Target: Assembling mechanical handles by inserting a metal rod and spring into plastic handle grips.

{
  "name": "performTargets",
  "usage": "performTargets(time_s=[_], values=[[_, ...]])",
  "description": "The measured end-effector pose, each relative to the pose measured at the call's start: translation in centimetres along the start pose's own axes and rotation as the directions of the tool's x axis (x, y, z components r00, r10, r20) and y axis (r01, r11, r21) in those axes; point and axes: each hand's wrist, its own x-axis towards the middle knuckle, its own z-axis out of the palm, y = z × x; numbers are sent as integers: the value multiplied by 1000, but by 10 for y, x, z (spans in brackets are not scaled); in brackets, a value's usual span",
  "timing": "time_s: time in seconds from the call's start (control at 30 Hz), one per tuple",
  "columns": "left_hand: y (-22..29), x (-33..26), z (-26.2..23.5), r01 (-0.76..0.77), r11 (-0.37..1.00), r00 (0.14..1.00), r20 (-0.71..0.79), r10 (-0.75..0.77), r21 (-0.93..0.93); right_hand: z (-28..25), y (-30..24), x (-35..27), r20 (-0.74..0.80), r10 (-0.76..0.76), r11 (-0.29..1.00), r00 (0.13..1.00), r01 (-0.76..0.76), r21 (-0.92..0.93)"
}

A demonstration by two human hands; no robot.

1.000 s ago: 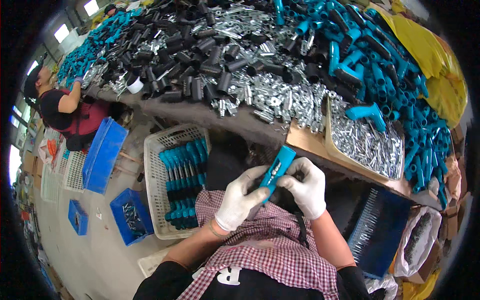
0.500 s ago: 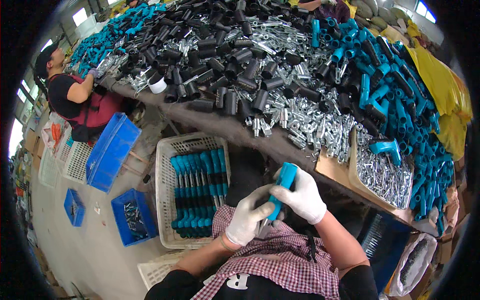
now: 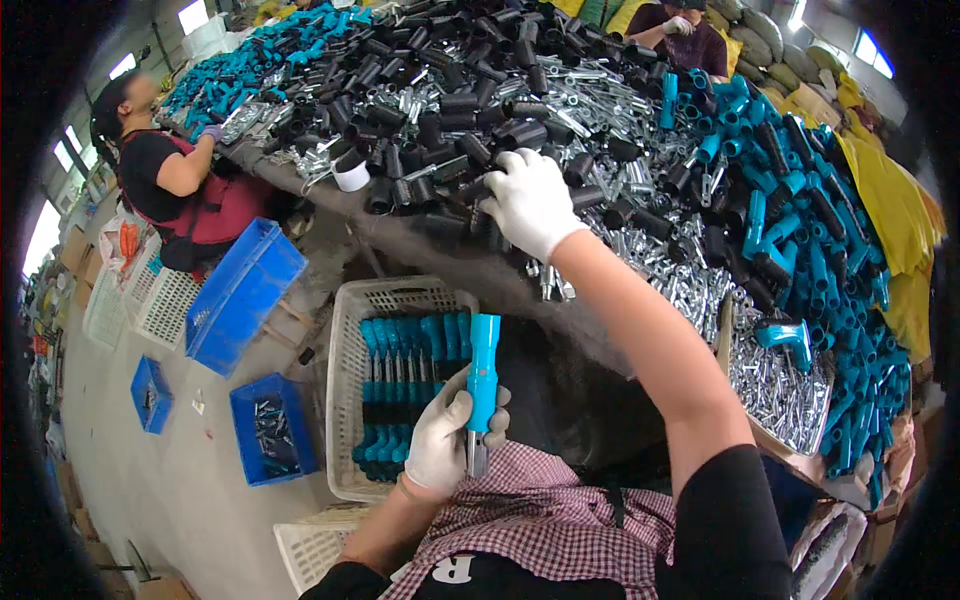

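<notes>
My left hand (image 3: 440, 435), in a white glove, is wrapped round a teal plastic handle (image 3: 484, 365). The handle stands nearly upright over my lap, and a metal shaft (image 3: 477, 455) sticks out of its lower end. My right hand (image 3: 533, 205), also gloved, reaches out to the black ribbed sleeves (image 3: 440, 185) heaped on the bench. Its fingers are spread and bent over the sleeves; the fingertips are partly hidden among them. Silvery metal fittings (image 3: 655, 250) lie beside that hand.
A white crate (image 3: 350, 400) with rows of teal-and-black tools stands at left, near blue bins (image 3: 245, 290). Teal handles (image 3: 830, 290) pile up at right, beside a tray of small metal pins (image 3: 780, 400). Co-workers sit at far left (image 3: 165, 170) and across the bench (image 3: 680, 35).
My right hand has let go of the teal handle and moved forward to the black sleeves. My left hand has shifted left, now holding the handle upright alone.
</notes>
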Motion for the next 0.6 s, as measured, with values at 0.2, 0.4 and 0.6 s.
performTargets(time_s=[0.2,0.4,0.6], values=[[2,-15,1,-31,999,997,-69,32,12,37,-4,14,137,110,983,984,-87,-159],[4,-18,5,-40,998,993,-106,45,53,-30,10,6,57,325,848,944,-318,425],[-6,-9,15,109,989,991,63,-116,101,-112,-15,-130,190,407,487,894,-388,782]])
